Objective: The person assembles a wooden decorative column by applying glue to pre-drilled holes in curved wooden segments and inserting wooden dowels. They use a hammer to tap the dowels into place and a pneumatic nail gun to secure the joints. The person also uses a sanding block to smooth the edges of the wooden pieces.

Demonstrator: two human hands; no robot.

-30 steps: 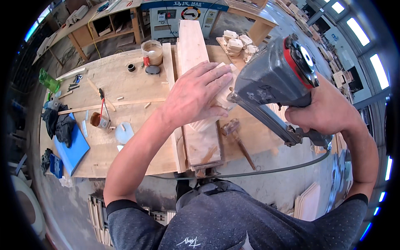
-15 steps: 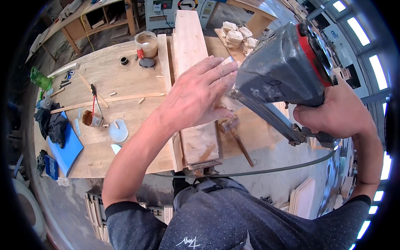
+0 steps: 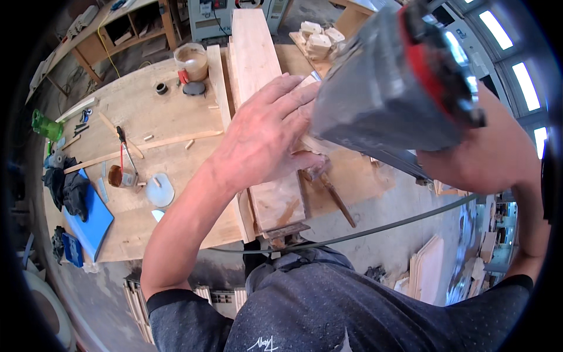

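Note:
My left hand point(image 3: 258, 135) presses a small pale wooden block point(image 3: 318, 145) with its fingers and thumb, at the right edge of a long thick plank point(image 3: 255, 50). In my right hand point(image 3: 478, 158) is a grey pneumatic nail gun point(image 3: 375, 88) with a red and black cap, blurred by motion. Its body hides most of my right fingers. The tool's nose sits by my left fingertips, and I cannot tell whether it touches the block. A thin wooden-handled tool point(image 3: 337, 199) lies to the right of the plank.
The wooden workbench point(image 3: 187, 135) bears a glue tub point(image 3: 192, 61), a small can with brush point(image 3: 121, 177), a blue sheet point(image 3: 91, 214) and a green bottle point(image 3: 46, 125). Several cut blocks point(image 3: 319, 41) are piled at the far right. An air hose point(image 3: 375, 232) crosses in front of me.
The nail gun looms larger and has risen somewhat, with my right hand behind it. My left hand still presses the block. The whole view has shifted slightly.

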